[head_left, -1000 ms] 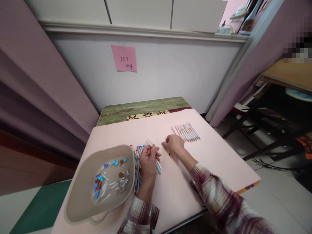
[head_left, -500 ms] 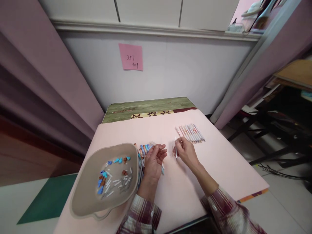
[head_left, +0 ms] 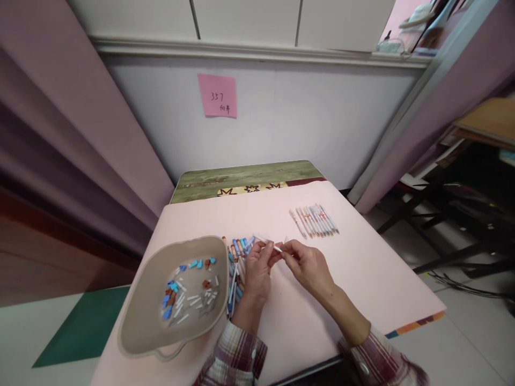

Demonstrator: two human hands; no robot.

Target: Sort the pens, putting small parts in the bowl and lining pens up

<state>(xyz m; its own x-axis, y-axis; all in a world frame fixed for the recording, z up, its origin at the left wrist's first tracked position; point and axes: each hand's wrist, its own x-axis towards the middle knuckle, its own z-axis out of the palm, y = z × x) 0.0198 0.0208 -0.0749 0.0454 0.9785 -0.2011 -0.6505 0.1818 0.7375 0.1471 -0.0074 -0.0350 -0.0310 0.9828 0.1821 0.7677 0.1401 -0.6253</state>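
Note:
My left hand point(head_left: 258, 269) is closed on a slim white pen barrel point(head_left: 259, 237), one end of which sticks out up and to the left past my fingers. My right hand point(head_left: 309, 264) meets it from the right, thumb and finger pinched at the white tip point(head_left: 277, 249) between the hands. A small see-through bit shows above the right fingertips; what it belongs to is unclear. Beside my left hand lies a pile of blue, brown and white pen parts point(head_left: 233, 287), partly hidden by that hand. Several whole pens point(head_left: 316, 221) lie side by side beyond my right hand.
A beige plastic bin point(head_left: 139, 300) stands at the table's left, with small blue, brown and white pieces point(head_left: 173, 295) inside. A pale pink cover point(head_left: 346, 279) lies over the table. Behind it, a pink note point(head_left: 218, 96) is stuck to the wall.
My right hand has moved left, bringing the thin white piece to my left hand. My left fingers, loosely spread before, have closed, and both hands now meet.

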